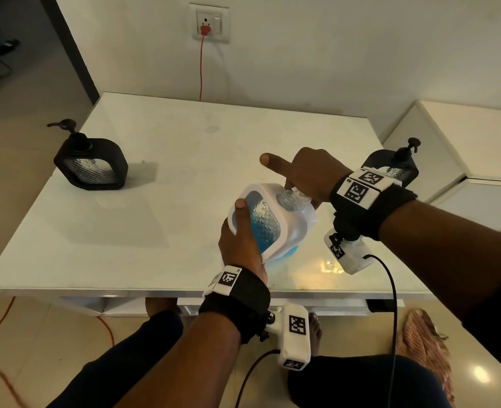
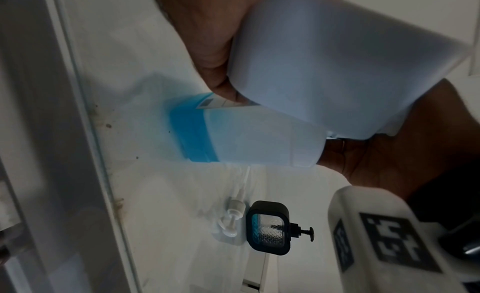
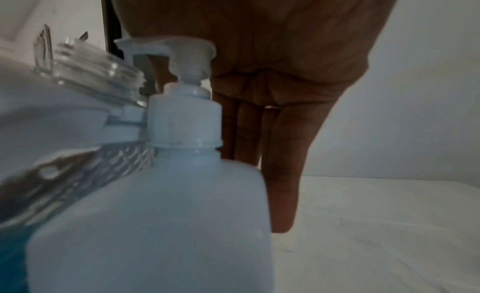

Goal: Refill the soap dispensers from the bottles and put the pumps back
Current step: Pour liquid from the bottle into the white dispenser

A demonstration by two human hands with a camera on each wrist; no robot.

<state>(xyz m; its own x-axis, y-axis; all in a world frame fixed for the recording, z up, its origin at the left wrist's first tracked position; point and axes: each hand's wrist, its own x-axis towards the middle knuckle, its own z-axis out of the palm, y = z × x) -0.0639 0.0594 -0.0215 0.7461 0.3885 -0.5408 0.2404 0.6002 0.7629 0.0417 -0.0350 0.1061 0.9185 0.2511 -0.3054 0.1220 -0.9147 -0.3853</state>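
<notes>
Right now the left hand (image 1: 240, 231) grips a white square-framed soap dispenser with a textured clear window (image 1: 265, 219), tilted with its bare threaded neck (image 1: 286, 198) leaning toward the right. Blue soap fills part of the window. Its own pump seems to be the loose white pump with a thin tube (image 2: 235, 219) lying on the white counter (image 1: 184, 160).

Just beside the dispenser stands a white plastic refill bottle (image 3: 155, 225) with its pump cap (image 3: 185, 104) on and a band of blue soap (image 2: 192, 133) left at its bottom. The right hand (image 1: 308, 175) curls over that pump cap, forefinger stretched out; whether it truly pinches the cap I cannot tell.

Two black square-framed dispensers, one at the far left (image 1: 91, 163) and one behind the right wrist (image 1: 396, 166), wear their pumps. So this white one looks like the remaining job: topping up, then screwing its pump back.
</notes>
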